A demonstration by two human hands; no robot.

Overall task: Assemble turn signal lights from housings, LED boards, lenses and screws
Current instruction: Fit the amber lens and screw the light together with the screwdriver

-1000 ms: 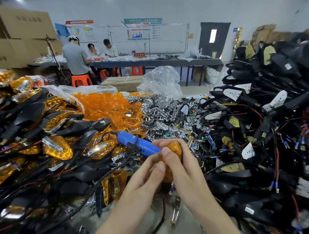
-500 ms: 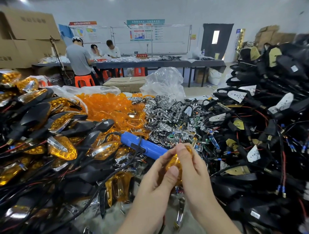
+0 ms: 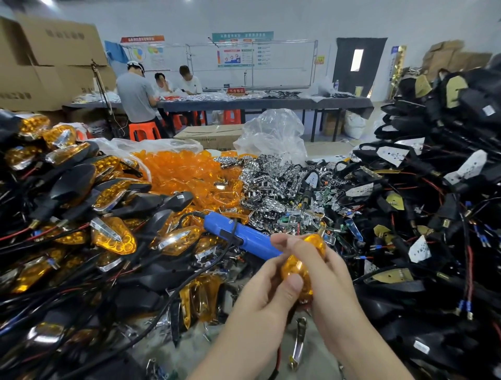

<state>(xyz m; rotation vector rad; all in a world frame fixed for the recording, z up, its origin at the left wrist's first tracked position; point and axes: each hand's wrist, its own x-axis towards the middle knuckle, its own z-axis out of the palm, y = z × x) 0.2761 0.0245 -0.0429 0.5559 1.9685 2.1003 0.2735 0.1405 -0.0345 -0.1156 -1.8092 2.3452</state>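
Amber lens [image 3: 296, 268] | hands grip it: L hand [image 3: 260, 306], R hand [image 3: 334, 287] | more lens showing vs 0.5s ago

Bright, even light comes from ceiling lamps [image 3: 47, 2] that flare white at the top edge. My left hand [image 3: 260, 298] and right hand [image 3: 329, 276] cast barely any shadow. The amber lens [image 3: 299, 267] I pinch glints, like the chrome reflectors [image 3: 267, 179]. The wide-angle view bows the cartons [image 3: 54, 46] and smears the black housings [image 3: 461, 114] at the right edge.
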